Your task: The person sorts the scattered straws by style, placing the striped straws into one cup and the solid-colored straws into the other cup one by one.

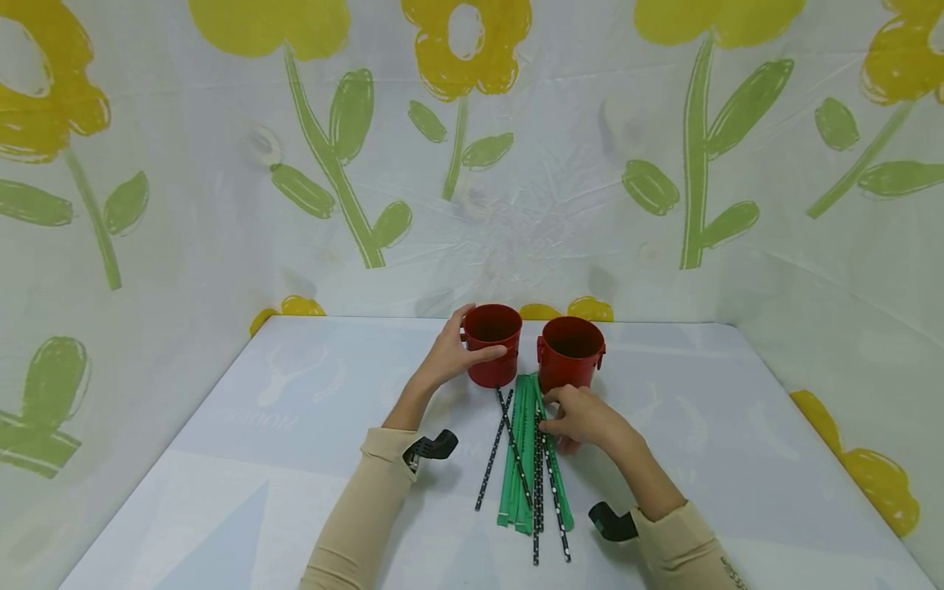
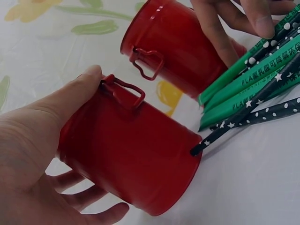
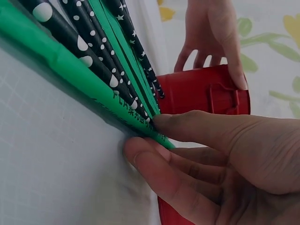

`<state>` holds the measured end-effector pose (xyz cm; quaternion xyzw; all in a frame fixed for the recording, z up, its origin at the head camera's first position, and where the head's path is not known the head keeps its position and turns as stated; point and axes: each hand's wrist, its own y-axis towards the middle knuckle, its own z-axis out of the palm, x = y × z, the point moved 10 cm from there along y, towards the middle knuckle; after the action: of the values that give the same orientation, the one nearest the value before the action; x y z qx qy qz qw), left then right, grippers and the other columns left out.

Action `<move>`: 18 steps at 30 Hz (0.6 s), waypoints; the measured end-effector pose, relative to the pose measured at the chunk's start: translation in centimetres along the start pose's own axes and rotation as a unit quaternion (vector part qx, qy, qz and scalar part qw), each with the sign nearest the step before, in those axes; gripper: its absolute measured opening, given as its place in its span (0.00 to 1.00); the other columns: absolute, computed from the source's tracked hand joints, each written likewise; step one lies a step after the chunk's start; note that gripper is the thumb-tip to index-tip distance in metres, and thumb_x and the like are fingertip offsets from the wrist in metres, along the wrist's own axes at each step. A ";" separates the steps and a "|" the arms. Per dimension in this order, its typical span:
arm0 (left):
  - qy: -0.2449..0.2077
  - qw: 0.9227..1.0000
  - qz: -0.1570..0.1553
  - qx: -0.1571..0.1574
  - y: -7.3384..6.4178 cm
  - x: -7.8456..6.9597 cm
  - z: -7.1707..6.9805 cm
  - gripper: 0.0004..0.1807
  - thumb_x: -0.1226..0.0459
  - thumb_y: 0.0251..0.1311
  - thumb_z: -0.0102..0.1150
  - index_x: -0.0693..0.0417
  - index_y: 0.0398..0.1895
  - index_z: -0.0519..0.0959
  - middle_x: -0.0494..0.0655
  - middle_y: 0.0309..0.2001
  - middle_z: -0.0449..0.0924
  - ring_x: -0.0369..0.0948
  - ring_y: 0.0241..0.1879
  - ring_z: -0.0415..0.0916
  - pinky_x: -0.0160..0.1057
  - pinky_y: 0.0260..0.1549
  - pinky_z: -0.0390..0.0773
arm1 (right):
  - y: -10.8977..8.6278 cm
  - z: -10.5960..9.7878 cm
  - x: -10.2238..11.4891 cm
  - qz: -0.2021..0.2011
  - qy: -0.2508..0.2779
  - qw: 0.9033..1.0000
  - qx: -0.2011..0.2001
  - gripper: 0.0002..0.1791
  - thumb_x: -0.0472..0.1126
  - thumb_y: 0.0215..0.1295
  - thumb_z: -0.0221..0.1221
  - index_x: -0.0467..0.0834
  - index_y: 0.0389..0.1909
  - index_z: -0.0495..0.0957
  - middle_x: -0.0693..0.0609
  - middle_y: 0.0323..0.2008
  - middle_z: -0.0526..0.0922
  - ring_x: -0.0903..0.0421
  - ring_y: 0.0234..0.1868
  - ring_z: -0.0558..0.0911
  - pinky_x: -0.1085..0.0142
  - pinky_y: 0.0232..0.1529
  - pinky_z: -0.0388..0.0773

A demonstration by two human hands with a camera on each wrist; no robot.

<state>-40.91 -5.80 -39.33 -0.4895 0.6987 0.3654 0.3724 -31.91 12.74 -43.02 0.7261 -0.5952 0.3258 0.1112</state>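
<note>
Left hand (image 1: 447, 354) wrapped round left red bucket (image 1: 492, 374); right hand (image 1: 590, 416) fingers nearly closed, pinching green-wrapped straw (image 3: 89, 80) (black dotted straw (image 3: 64, 33) alongside)

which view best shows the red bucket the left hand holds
Left wrist: the red bucket is large, most of its side clear. Head shows its opening too, but small; right wrist shows it partly hidden.

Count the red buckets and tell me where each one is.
2: the left red bucket and, with a gap between, the right red bucket, both just beyond the far ends of the straws. No others show; none seems hidden.
</note>
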 end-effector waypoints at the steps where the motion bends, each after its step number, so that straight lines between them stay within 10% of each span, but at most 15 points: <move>1: 0.000 1.000 0.000 0.000 0.0 0.0 0.0 0.55 0.45 0.50 0.71 0.44 0.77 0.50 0.46 0.71 0.62 0.49 0.67 0.64 0.54 0.60 0.76 | 0.0 0.0 0.0 -0.001 0.001 1.000 0.000 0.25 0.39 0.58 0.69 0.38 0.56 0.78 0.50 0.24 0.82 0.56 0.18 0.82 0.68 0.24 0.83; 18: -0.013 1.000 -0.004 -0.005 0.0 0.0 0.1 0.53 0.46 0.51 0.71 0.43 0.76 0.51 0.46 0.71 0.62 0.48 0.69 0.62 0.55 0.62 0.74 | 0.0 0.4 0.3 0.001 0.017 1.000 0.005 0.28 0.38 0.59 0.68 0.38 0.60 0.74 0.50 0.23 0.82 0.56 0.18 0.82 0.68 0.25 0.83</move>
<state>-40.90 -5.70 -39.32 -0.4893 0.6902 0.3733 0.3806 -31.74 12.25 -43.12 0.7205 -0.5923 0.3411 0.1173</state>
